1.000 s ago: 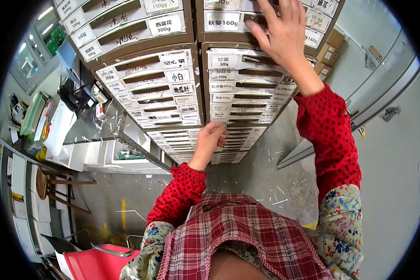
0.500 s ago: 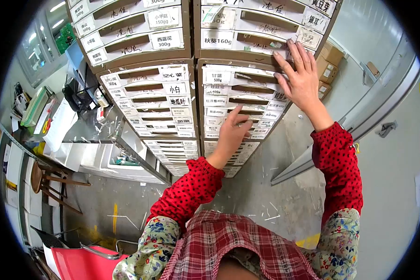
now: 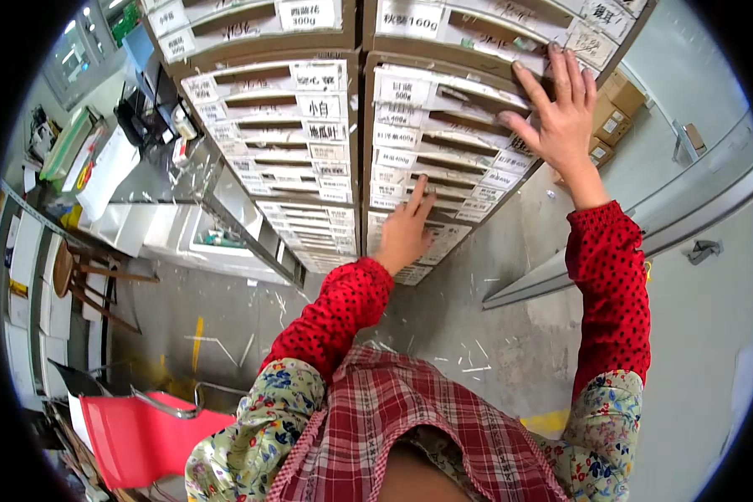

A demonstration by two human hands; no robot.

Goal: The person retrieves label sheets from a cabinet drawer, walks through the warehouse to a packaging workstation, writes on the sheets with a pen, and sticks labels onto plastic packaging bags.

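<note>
A person in red dotted sleeves point(image 3: 609, 284) faces a labelled drawer cabinet point(image 3: 439, 62), which stands straight ahead. The right hand point(image 3: 567, 138) spreads wide over the right-hand column where upper and lower units meet, its fingers point(image 3: 574, 75) well apart and holding nothing visible. Lower down, the left hand point(image 3: 406, 236) reaches to the narrow slots point(image 3: 458, 124), index finger extended, the others loosely bent, with no object seen in its grasp; whether it touches a drawer front is unclear. The rows sit so close that a fingertip could hook the wrong one, especially where the right hand hides part of the fronts. Paper labels point(image 3: 397, 135) could peel under a dragging thumb, and a sliding drawer could pinch. White scraps point(image 3: 477, 369) on the floor point(image 3: 443, 330) could spoil footing.
</note>
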